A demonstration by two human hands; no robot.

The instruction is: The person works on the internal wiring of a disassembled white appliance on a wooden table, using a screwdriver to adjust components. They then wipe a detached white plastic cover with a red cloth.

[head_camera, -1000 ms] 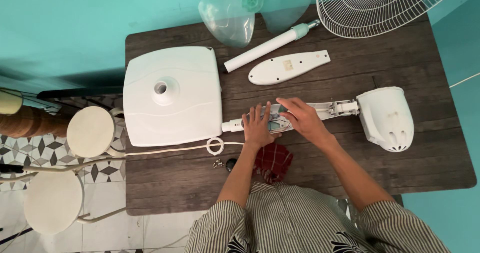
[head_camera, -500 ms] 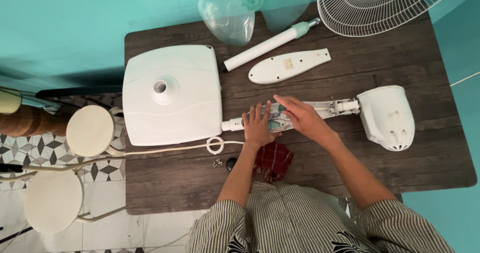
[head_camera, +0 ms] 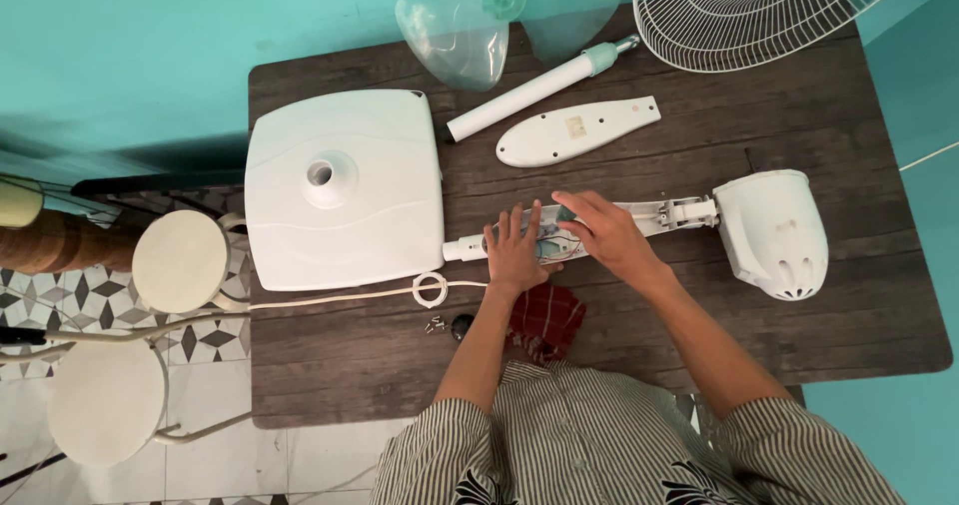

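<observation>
Overhead view of a disassembled stand fan on a dark wooden table (head_camera: 819, 295). Nearest us, just below the grip, lie a red checked cloth (head_camera: 547, 317), a small dark knob (head_camera: 461, 325) and loose screws (head_camera: 436, 324). At the grip itself, our left hand (head_camera: 513, 252) rests flat, fingers spread, on the open control housing (head_camera: 559, 233) of the fan neck, pinning it rather than closing around it; our right hand (head_camera: 604, 233) curls over the same housing from the other side, fingertips on its exposed teal insert and wiring. Compared with the frames a second and half a second earlier, both hands sit at the same spot and the housing has not shifted, so we judge the work inside it to be continuing. To the right of the grip, the neck joins the white motor casing (head_camera: 774, 230). To the left lies the square base (head_camera: 345, 187). Beyond the grip we see the detached cover plate (head_camera: 574, 130), the white pole (head_camera: 539, 88), translucent blades (head_camera: 470, 20) and the wire grille (head_camera: 759, 10).
</observation>
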